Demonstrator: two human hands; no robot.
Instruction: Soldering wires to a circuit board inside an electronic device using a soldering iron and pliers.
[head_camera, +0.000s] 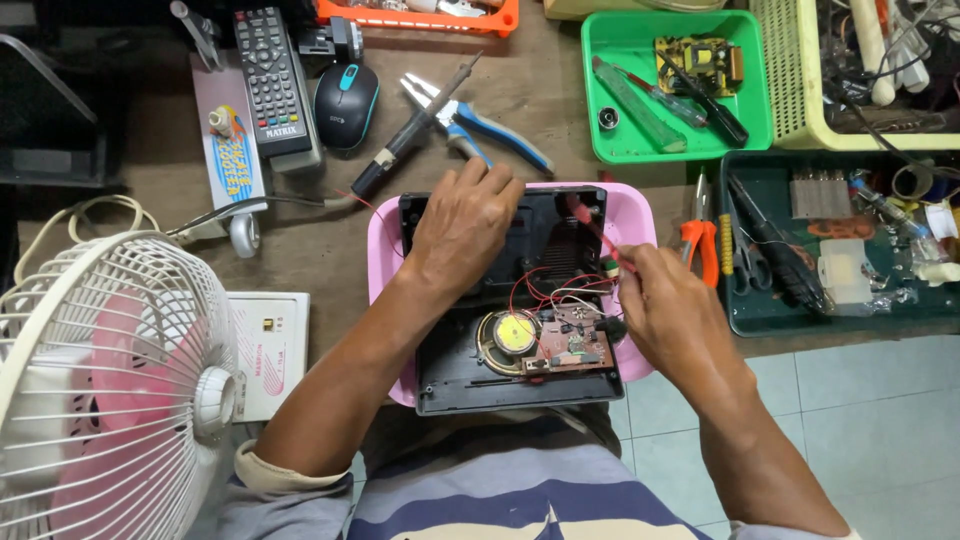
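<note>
Both hands (560, 260) over open radio (515, 345)

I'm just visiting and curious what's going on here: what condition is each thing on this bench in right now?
Black radio case: opened, speaker and circuit board exposed.
Pink tray: under the case.
Left hand: resting on the case's top edge.
Right hand: gripping a red-handled tool.
Soldering iron: lying unused.
Blue-handled pliers: lying, jaws apart.
Fan: blades blurred; running or not unclear.
</note>
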